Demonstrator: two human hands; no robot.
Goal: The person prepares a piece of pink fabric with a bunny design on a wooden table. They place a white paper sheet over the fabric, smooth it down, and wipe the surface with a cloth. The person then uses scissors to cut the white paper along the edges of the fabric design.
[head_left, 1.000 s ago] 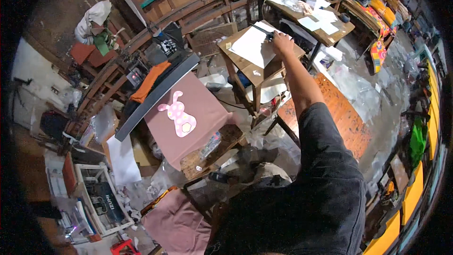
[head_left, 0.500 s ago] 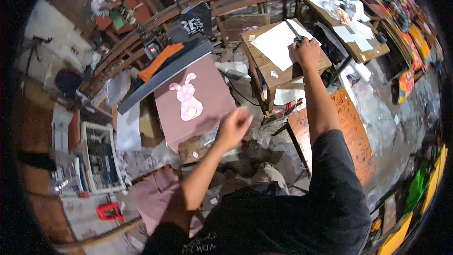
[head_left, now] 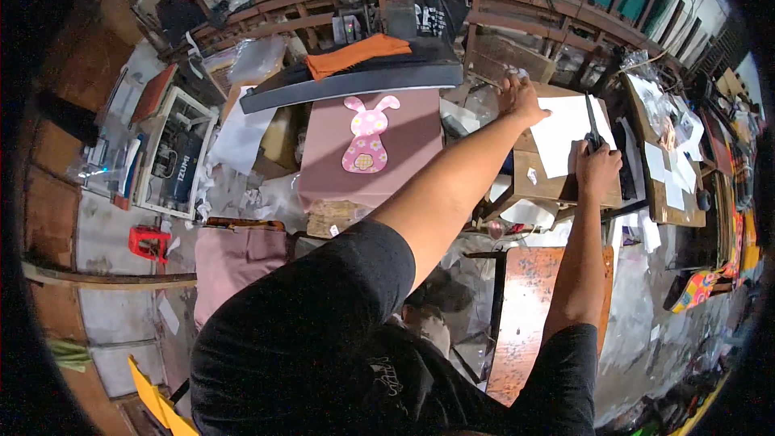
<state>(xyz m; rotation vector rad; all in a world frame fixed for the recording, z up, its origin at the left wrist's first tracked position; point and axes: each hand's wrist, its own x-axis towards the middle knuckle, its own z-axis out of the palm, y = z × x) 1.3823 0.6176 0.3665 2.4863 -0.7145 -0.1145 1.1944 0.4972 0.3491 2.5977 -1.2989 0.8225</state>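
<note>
A sheet of white paper (head_left: 561, 133) lies on a small wooden table (head_left: 525, 186) at the right. My left hand (head_left: 523, 101) is at the sheet's far left corner, its thumb stretched toward the paper and its fingers apart; something pale shows by the fingertips, too small to make out. My right hand (head_left: 598, 169) grips the dark handles of a pair of scissors (head_left: 592, 119) over the sheet's right side, blades pointing away from me. Left of the table, a pink rabbit cutout (head_left: 366, 139) lies on a mauve cloth-covered board (head_left: 323, 153).
A long dark bar (head_left: 355, 85) crosses the board's far end, with an orange cloth (head_left: 358, 55) behind it. A second table (head_left: 678, 208) with papers and plastic stands at the right. Nearer me is a worn brown bench (head_left: 521, 315). A red plastic stool (head_left: 148, 244) is at the left.
My left hand has moved from beside the mauve board up to the paper's far left corner. My right hand stays on the scissors, and the view has turned to the left.
</note>
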